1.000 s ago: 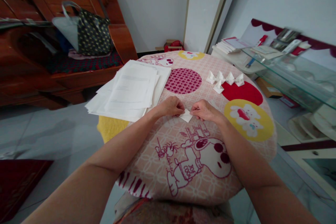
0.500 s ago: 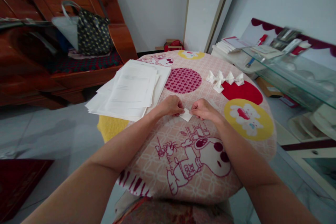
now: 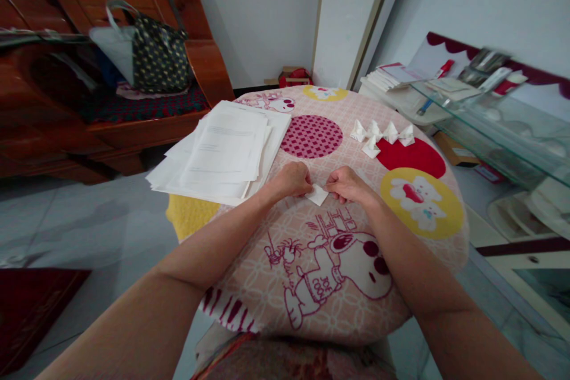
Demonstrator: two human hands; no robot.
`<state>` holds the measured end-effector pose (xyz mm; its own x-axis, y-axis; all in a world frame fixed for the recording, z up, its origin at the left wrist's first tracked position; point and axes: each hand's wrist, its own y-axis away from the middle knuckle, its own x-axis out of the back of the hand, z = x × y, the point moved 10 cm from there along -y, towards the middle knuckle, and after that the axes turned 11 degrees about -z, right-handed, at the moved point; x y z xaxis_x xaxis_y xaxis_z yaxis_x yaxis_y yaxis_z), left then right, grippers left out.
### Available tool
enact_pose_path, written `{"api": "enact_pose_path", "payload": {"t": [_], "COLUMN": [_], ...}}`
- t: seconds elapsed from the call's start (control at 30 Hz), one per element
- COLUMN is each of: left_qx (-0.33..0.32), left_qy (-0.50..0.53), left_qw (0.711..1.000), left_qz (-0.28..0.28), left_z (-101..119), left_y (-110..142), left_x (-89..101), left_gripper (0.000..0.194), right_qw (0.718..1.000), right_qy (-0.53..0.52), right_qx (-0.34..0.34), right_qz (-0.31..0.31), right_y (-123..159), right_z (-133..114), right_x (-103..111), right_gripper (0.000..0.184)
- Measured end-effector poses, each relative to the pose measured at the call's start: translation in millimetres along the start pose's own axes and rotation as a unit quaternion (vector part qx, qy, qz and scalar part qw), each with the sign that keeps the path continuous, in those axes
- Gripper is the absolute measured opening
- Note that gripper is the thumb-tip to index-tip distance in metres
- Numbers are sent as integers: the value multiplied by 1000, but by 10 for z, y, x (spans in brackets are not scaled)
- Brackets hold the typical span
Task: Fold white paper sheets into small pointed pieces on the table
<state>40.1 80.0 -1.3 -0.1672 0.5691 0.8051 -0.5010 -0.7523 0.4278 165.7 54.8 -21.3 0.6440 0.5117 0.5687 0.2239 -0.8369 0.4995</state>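
Observation:
A small folded piece of white paper [image 3: 317, 195] is held between my two hands, just above or on the patterned tablecloth [image 3: 276, 219]. My left hand [image 3: 294, 180] is closed, pinching the paper's left corner. At its right corner, my right hand [image 3: 346, 184] pinches with thumb and forefinger, the other fingers curled. Several folded white paper pieces [image 3: 373, 149] with pointed corners stand in a group beyond my right hand. To the left of my hands lies a loose stack of white paper sheets [image 3: 227, 145], the top ones printed.
A glass shelf [image 3: 490, 124] with metal bowls and other items stands close to the table's right edge. Books [image 3: 392, 76] lie behind it. At the left is a wooden bench [image 3: 151, 124] with a dark patterned bag [image 3: 160, 56] on it.
Both hands stay almost in place, still pinching the folded paper. The paper shows slightly more widely between them, and the view has shifted very little.

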Motion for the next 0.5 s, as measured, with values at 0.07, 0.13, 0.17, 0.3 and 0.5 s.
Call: {"api": "enact_pose_path", "payload": {"t": [0.07, 0.13, 0.17, 0.3, 0.5], "left_qx": [-4, -7, -6, -2, -5], "left_qy": [7, 16, 21, 22, 4], "left_qw": [1000, 1000, 1000, 1000, 1000], "left_qz": [-4, -7, -8, -9, 0], "left_z": [2, -1, -5, -12, -3], "left_y": [0, 3, 4, 4, -14], "left_x": [-2, -7, -9, -18, -10], "left_gripper": [16, 16, 16, 17, 17], "right_qw": [1000, 999, 999, 1000, 995], "right_qy": [-23, -33, -32, 8, 86], "right_qx": [0, -1, -1, 5, 9], "right_qz": [-9, -12, -10, 10, 48], "right_y": [-9, -13, -12, -9, -21], "right_z": [25, 38, 39, -3, -86], "right_x": [-5, -6, -7, -5, 11], "right_gripper": [20, 20, 19, 16, 19]}}
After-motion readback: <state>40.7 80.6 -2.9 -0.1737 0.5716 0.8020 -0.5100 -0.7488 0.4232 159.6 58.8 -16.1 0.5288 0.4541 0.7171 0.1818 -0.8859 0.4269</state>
